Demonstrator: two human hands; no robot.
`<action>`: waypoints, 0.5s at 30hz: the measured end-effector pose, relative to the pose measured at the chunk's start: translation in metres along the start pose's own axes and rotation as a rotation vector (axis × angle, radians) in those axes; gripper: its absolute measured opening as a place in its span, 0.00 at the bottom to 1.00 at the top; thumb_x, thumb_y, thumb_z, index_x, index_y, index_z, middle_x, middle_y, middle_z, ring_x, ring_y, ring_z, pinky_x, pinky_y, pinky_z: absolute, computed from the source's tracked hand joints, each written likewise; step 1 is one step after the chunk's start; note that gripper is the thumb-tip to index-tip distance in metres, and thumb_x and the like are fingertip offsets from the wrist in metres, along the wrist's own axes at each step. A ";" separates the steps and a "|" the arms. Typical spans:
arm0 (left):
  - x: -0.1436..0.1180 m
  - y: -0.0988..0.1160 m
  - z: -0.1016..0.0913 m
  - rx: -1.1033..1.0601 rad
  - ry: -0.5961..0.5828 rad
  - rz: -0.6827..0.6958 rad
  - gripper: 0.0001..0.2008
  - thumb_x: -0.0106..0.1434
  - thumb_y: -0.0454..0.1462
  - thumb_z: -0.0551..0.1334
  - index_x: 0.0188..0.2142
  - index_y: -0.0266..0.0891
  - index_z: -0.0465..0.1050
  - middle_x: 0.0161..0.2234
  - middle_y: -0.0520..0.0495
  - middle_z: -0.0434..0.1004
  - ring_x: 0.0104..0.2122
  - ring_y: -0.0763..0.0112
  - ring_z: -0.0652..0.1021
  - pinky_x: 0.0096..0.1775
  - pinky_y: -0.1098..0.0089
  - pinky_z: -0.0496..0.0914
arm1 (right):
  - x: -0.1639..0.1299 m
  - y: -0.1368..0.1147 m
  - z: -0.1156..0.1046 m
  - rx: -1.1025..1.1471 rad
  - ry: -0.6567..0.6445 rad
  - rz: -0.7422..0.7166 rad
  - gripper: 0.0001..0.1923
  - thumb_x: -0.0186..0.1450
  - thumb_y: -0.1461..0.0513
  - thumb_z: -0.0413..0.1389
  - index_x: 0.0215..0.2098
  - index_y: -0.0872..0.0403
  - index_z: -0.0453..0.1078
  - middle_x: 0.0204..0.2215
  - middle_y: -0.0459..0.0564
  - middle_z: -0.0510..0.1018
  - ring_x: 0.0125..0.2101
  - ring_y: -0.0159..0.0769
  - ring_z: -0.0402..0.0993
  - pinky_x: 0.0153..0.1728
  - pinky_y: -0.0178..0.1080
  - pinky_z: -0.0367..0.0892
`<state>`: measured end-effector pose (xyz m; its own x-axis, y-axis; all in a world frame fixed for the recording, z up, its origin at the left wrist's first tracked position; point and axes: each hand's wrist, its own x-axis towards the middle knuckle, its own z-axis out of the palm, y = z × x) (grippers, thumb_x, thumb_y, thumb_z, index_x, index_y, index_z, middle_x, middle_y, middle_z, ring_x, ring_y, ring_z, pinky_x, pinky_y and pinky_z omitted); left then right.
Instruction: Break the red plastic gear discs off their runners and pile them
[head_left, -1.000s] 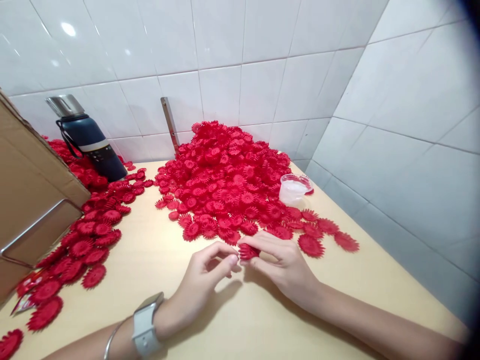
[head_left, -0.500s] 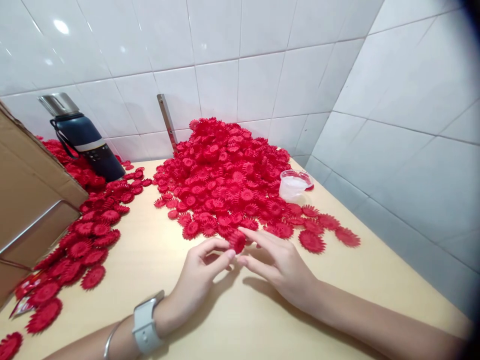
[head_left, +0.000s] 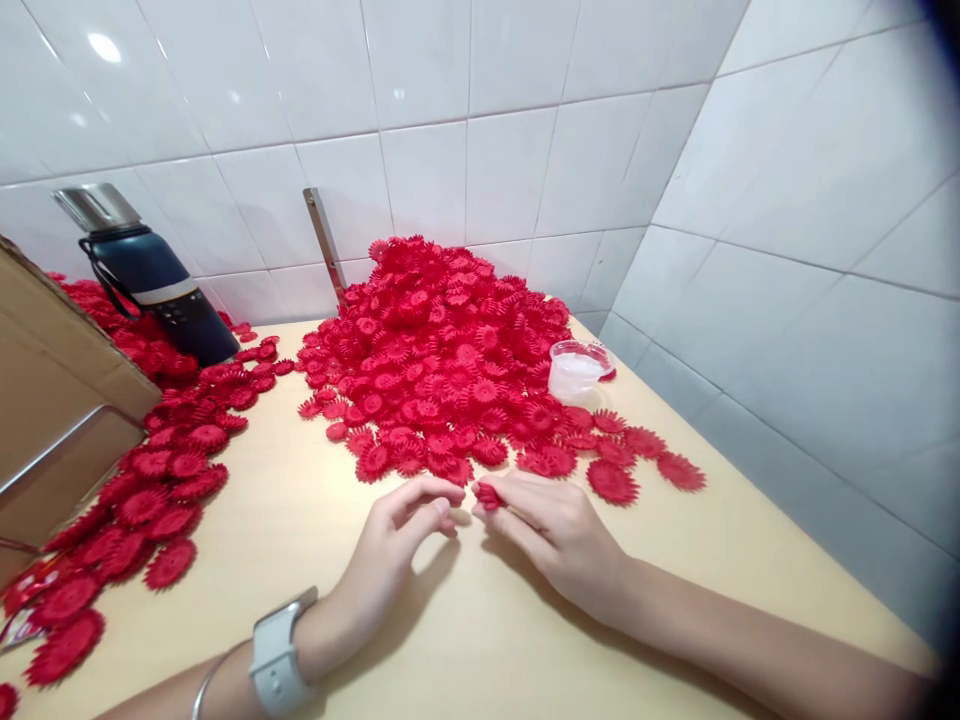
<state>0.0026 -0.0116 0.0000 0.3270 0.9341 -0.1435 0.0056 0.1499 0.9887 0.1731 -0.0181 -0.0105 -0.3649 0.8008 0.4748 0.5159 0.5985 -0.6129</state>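
My right hand (head_left: 559, 535) pinches a small red toothed flower piece (head_left: 487, 495) between thumb and fingers, just above the wooden table (head_left: 465, 640). My left hand (head_left: 397, 540), with a white watch on its wrist, hovers beside it with curled fingers, fingertips a little apart from the piece and holding nothing. Both hands sit at the near edge of a large heap of red flower pieces (head_left: 442, 360) piled against the tiled wall.
More red pieces (head_left: 150, 480) are strewn along the left, next to a cardboard box (head_left: 52, 400). A dark blue flask (head_left: 150, 280) stands at the back left. A small clear plastic cup (head_left: 574, 372) sits right of the heap. A metal strip (head_left: 324, 245) leans on the wall.
My right hand lifted a red piece at the heap's edge, then drew it back toward me. My left hand's fingers came slightly away from it. The view drifted a little to the right.
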 end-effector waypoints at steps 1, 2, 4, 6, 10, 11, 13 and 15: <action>0.001 0.000 0.000 -0.010 0.007 -0.006 0.06 0.56 0.35 0.58 0.32 0.37 0.72 0.33 0.45 0.74 0.36 0.64 0.74 0.38 0.67 0.67 | 0.000 0.000 0.000 -0.011 0.000 -0.014 0.13 0.64 0.65 0.44 0.25 0.55 0.66 0.20 0.48 0.70 0.21 0.33 0.65 0.22 0.35 0.61; 0.001 -0.001 0.000 -0.019 0.015 -0.012 0.06 0.56 0.36 0.58 0.32 0.37 0.72 0.33 0.45 0.74 0.36 0.64 0.74 0.38 0.67 0.67 | -0.001 0.000 -0.001 -0.019 0.000 -0.026 0.13 0.64 0.66 0.44 0.25 0.55 0.66 0.20 0.49 0.71 0.21 0.33 0.65 0.22 0.35 0.61; 0.002 -0.002 0.000 -0.033 0.009 -0.009 0.06 0.56 0.37 0.58 0.31 0.37 0.72 0.32 0.45 0.74 0.35 0.65 0.74 0.38 0.67 0.67 | -0.002 0.001 -0.001 -0.026 0.018 -0.066 0.12 0.64 0.67 0.43 0.27 0.56 0.67 0.21 0.50 0.72 0.22 0.34 0.66 0.23 0.36 0.62; 0.002 -0.002 0.000 -0.055 -0.033 -0.003 0.07 0.56 0.38 0.58 0.31 0.36 0.72 0.31 0.46 0.73 0.33 0.66 0.74 0.38 0.67 0.67 | -0.003 0.002 0.000 -0.034 0.055 -0.137 0.10 0.63 0.69 0.44 0.33 0.57 0.68 0.24 0.52 0.74 0.25 0.36 0.68 0.26 0.37 0.64; 0.001 -0.002 0.001 -0.070 -0.109 0.018 0.05 0.54 0.36 0.61 0.31 0.37 0.72 0.29 0.49 0.72 0.30 0.70 0.73 0.36 0.68 0.68 | -0.003 0.006 0.005 -0.046 0.084 -0.271 0.17 0.61 0.69 0.49 0.49 0.56 0.61 0.40 0.55 0.74 0.41 0.40 0.67 0.41 0.43 0.64; 0.000 -0.001 0.001 -0.050 -0.107 0.024 0.04 0.54 0.35 0.62 0.31 0.37 0.72 0.29 0.50 0.72 0.30 0.70 0.73 0.36 0.69 0.67 | -0.003 0.006 0.006 -0.045 0.077 -0.277 0.19 0.61 0.68 0.50 0.51 0.55 0.58 0.43 0.55 0.72 0.44 0.40 0.66 0.43 0.44 0.63; 0.000 0.001 0.001 -0.001 -0.094 0.023 0.03 0.54 0.34 0.61 0.30 0.37 0.73 0.29 0.50 0.72 0.30 0.71 0.72 0.36 0.71 0.66 | -0.004 0.005 0.007 -0.047 0.075 -0.245 0.22 0.60 0.64 0.53 0.52 0.56 0.57 0.44 0.56 0.72 0.44 0.41 0.66 0.44 0.44 0.64; -0.001 0.002 0.001 0.027 -0.086 0.021 0.03 0.55 0.33 0.61 0.30 0.37 0.73 0.29 0.50 0.72 0.31 0.71 0.71 0.36 0.72 0.65 | -0.004 0.003 0.007 -0.072 0.086 -0.153 0.22 0.58 0.59 0.56 0.49 0.58 0.60 0.39 0.58 0.74 0.39 0.42 0.69 0.39 0.43 0.67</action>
<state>0.0037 -0.0125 0.0025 0.4075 0.9054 -0.1194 0.0232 0.1204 0.9925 0.1710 -0.0194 -0.0186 -0.3772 0.6939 0.6134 0.5148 0.7077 -0.4839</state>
